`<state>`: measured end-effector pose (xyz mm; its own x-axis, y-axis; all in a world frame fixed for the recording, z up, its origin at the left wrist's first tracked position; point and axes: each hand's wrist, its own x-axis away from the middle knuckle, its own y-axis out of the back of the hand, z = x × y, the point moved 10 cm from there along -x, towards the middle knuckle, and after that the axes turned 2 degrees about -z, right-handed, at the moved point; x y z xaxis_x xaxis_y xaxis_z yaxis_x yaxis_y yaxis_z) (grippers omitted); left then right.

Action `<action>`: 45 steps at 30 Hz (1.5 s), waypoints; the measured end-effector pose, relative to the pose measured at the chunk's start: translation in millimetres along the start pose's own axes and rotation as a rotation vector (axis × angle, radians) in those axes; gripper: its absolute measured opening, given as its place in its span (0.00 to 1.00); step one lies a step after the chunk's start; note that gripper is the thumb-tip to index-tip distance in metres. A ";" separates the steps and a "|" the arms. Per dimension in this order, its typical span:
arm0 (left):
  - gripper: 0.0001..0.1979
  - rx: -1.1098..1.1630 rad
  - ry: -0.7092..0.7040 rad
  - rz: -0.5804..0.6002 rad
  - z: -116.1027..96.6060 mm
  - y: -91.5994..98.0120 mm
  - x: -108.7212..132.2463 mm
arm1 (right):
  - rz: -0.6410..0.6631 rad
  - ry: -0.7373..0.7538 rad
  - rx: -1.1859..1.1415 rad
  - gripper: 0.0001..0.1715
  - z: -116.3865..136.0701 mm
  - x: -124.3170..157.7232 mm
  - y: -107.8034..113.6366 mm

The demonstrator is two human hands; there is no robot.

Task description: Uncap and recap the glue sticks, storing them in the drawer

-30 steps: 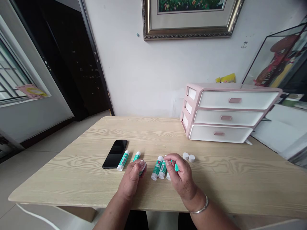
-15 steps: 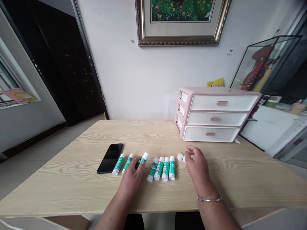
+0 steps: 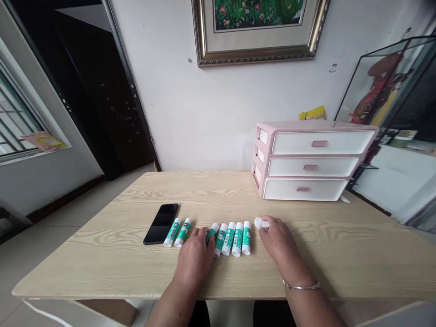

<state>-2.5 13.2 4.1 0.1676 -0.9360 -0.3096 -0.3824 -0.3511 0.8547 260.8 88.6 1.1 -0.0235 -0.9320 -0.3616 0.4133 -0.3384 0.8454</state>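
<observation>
My left hand (image 3: 195,250) is closed around a green-and-white glue stick (image 3: 213,230), laying it against the left end of a row of several glue sticks (image 3: 229,238). Two more glue sticks (image 3: 183,232) lie apart, left of this hand. On the right, my right hand (image 3: 277,238) rests low on the table with its fingers curled at a small white cap (image 3: 265,225); its fingertips are partly hidden. A second white cap (image 3: 258,222) lies just left of that one.
A black phone (image 3: 161,224) lies left of the glue sticks on the wooden table (image 3: 136,268). At the back right stands a pink-and-white drawer unit (image 3: 309,167) with a yellow packet (image 3: 312,113) behind its top. A framed picture (image 3: 257,59) hangs on the wall.
My left hand has moved right and down, bringing its glue stick from above the table to the row. My right hand has lowered to the white caps. The view has shifted slightly.
</observation>
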 end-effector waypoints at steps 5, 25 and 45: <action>0.17 0.000 -0.025 -0.147 -1.9 24.7 1.6 | 0.005 -0.010 -0.014 0.16 1.8 -0.4 0.2; 0.22 -0.298 0.056 -0.085 50.6 15.0 -22.0 | -0.248 -0.075 -0.307 0.17 10.3 8.4 27.4; 0.26 1.076 -0.016 0.144 -3.8 13.9 -54.9 | -0.233 0.306 -0.951 0.16 119.3 -11.7 31.7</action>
<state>-13.6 59.9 34.5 0.0481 -0.9677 -0.2475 -0.9950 -0.0680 0.0726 165.6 73.2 79.0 -0.0171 -0.7382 -0.6744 0.9819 -0.1397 0.1280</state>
